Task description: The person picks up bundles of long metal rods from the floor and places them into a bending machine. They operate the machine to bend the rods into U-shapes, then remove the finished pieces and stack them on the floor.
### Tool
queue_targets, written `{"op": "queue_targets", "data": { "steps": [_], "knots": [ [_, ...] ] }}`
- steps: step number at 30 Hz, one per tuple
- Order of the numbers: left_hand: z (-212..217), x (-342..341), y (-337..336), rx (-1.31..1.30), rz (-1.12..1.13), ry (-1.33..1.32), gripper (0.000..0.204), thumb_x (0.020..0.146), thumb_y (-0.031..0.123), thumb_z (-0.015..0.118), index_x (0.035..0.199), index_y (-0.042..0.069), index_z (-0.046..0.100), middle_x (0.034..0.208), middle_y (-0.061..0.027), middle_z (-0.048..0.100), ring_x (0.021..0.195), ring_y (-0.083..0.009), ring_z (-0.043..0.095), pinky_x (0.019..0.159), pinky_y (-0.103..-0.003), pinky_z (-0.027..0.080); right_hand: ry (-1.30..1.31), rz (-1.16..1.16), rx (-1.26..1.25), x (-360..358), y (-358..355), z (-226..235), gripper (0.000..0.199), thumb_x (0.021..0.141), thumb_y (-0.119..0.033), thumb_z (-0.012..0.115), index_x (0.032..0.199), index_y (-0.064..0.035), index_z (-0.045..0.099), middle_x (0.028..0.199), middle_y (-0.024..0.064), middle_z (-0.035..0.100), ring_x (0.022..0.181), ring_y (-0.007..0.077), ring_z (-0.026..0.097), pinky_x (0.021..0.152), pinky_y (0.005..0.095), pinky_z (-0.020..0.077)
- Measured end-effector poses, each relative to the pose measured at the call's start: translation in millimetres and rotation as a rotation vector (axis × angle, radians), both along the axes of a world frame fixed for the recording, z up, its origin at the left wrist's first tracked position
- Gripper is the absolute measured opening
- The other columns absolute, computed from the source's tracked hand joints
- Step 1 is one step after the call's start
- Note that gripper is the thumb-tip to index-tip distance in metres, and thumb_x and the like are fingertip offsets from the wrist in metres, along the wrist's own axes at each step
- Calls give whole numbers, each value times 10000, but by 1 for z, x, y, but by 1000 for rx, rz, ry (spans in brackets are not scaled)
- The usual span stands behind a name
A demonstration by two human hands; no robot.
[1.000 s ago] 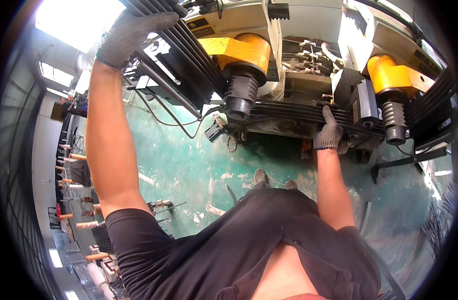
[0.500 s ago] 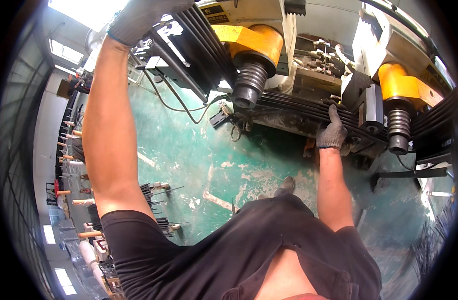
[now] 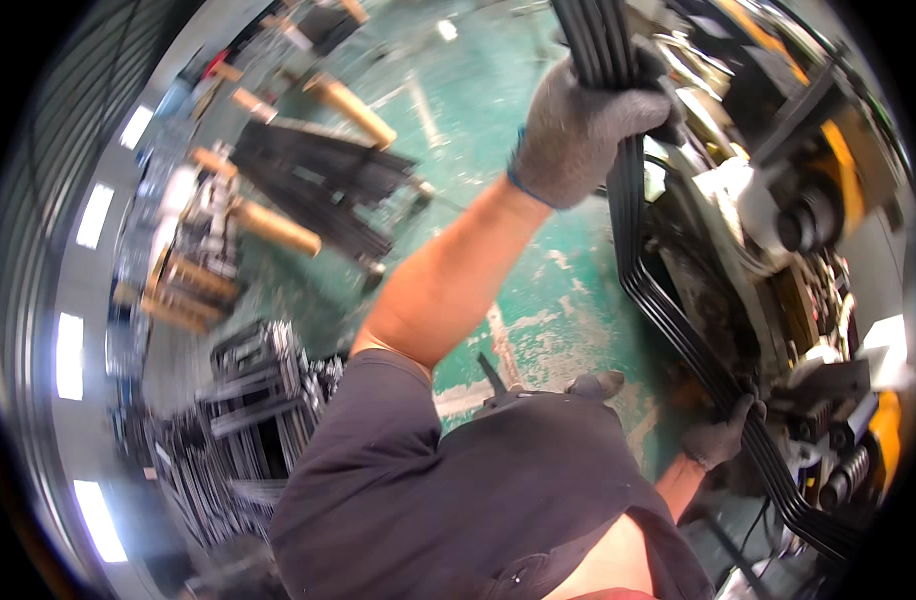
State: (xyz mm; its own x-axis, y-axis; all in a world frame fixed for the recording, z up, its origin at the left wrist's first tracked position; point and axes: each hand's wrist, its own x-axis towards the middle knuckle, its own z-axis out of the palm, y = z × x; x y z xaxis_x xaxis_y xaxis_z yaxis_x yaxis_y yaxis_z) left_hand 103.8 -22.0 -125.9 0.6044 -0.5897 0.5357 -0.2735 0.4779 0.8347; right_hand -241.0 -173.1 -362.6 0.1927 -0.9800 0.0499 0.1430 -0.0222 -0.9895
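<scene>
Several long black bars (image 3: 678,335) lie side by side as one bundle and bend in places along their length. My left hand (image 3: 598,130), in a grey knit glove, is wrapped around the upper stretch of the bundle. Lower down, at the right, my gloved right hand (image 3: 720,438) closes on the same bars; part of its fingers lies hidden behind them. The bars run on past the right hand toward the lower right, and their top end leaves the picture.
At the right stands a machine with yellow arms (image 3: 883,440) and dark round rollers. Racks of black bars (image 3: 313,175) with wooden rollers (image 3: 350,110) stand at the upper left. A stack of black bent frames (image 3: 258,430) is at the lower left, on the green floor (image 3: 528,290).
My view has swung to the left. The bars have come away from the machine's rollers, held in both hands, and the stacked frames have come into view.
</scene>
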Motion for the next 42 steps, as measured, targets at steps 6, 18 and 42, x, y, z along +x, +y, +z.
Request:
{"op": "queue_targets", "data": {
  "steps": [6, 18, 42],
  "knots": [
    [-41, -31, 225, -195, 709, 374, 121, 958, -6, 661, 1069, -11, 612, 747, -118, 644, 529, -171, 575, 516, -368, 548, -284, 540, 88, 31, 92, 18, 172, 1083, -129, 562, 1186, 6, 595, 1129, 161, 686, 1092, 293, 665, 1041, 450, 520],
    [-87, -255, 565, -117, 1713, 532, 163, 895, 38, 702, 1017, 42, 594, 699, -48, 581, 465, -124, 520, 417, -304, 458, -202, 1230, 744, 220, 209, -26, 304, 1119, -340, 555, 880, -152, 557, 664, -33, 360, 574, 136, 364, 548, 325, 358],
    [-367, -705, 931, 794, 2657, 1408, 476, 822, 358, 798, 1147, 16, 735, 1091, -256, 758, 1050, -433, 730, 901, -491, 570, 749, 1720, -197, 75, 792, -118, 560, 883, -424, 768, 1119, 80, 703, 869, 249, 732, 882, 357, 742, 827, 440, 577]
  ]
}}
